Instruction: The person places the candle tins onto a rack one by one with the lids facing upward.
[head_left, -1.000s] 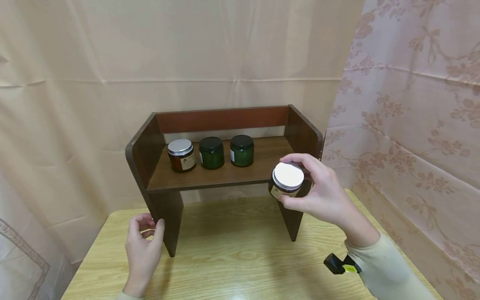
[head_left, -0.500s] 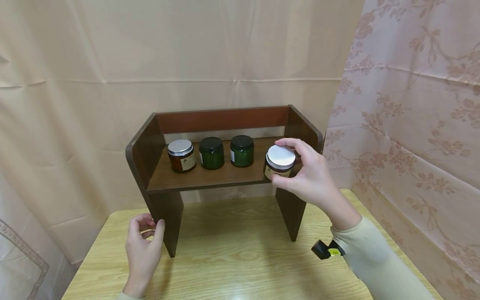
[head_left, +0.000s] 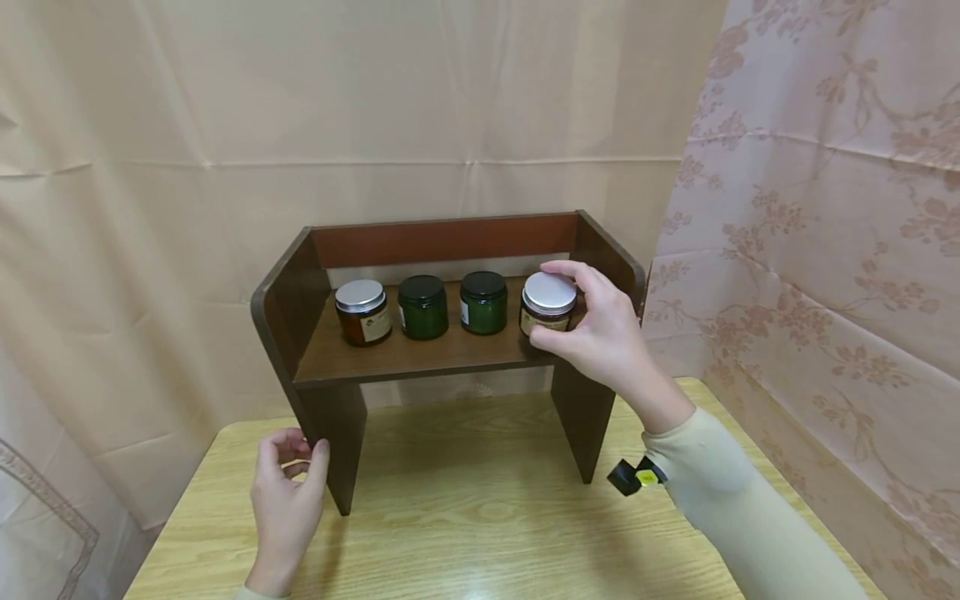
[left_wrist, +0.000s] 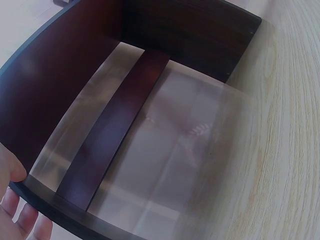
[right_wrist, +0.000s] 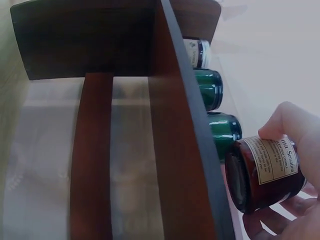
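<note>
My right hand [head_left: 600,329] grips an amber candle jar [right_wrist: 267,175] with a silver lid, thumb on its label and fingers round the far side. In the head view this jar is upright over the right end of the dark wooden shelf [head_left: 420,364]; its base shows close by the board's front edge in the right wrist view. To its left stand two green jars [head_left: 483,308] [head_left: 423,312] with black lids, then another amber jar [head_left: 365,321] with a silver lid. My left hand [head_left: 288,500] holds the shelf's left side panel [left_wrist: 60,212] between thumb and fingers.
The shelf stands on a light wood-grain table [head_left: 465,533]. A beige curtain [head_left: 465,100] hangs behind, and a floral curtain [head_left: 825,250] is on the right. A raised side panel [head_left: 611,262] bounds the shelf's right end, and a back rail [head_left: 450,240] runs along the rear.
My right hand has carried the amber candle jar left and inward, from before the shelf's right front to over the board beside the green jars. The left hand stays on the panel.
</note>
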